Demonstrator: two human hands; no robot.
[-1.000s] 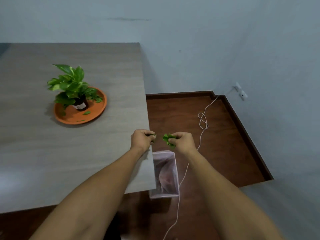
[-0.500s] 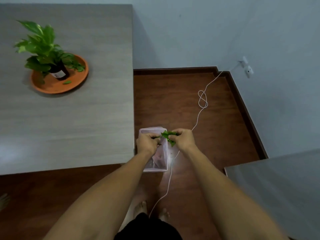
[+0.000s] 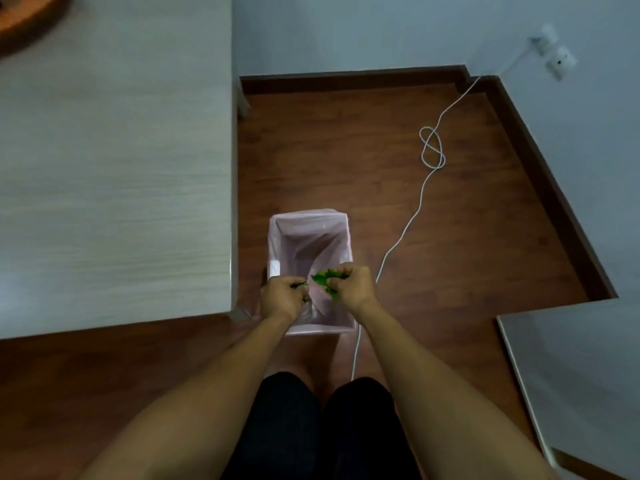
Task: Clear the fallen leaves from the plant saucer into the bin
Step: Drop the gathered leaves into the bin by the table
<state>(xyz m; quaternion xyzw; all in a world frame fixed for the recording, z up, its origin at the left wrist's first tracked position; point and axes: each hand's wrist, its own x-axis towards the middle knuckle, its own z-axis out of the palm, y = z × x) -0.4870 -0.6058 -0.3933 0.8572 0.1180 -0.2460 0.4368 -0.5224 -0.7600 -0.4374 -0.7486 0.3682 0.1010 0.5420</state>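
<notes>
A small square bin (image 3: 309, 220) lined with a pink bag stands on the floor beside the table corner. Both my hands hover over its near half. My right hand (image 3: 353, 287) is closed on a bunch of green leaves (image 3: 326, 283) that sticks out to the left of the fist. My left hand (image 3: 284, 297) is pinched shut on a thin dark green bit of leaf, barely visible. Only a curved edge of the orange plant saucer (image 3: 24, 22) shows at the top left corner on the table; the plant is out of frame.
The grey wood-grain table (image 3: 114, 161) fills the left, its corner close to the bin. A white cable (image 3: 420, 195) runs across the brown floor from a wall socket (image 3: 554, 53) past the bin. A second pale surface (image 3: 571, 375) juts in at the lower right.
My view has tipped down and to the right, so the saucer slid almost out of frame. Both hands carried the leaves off the table edge to above the bin opening.
</notes>
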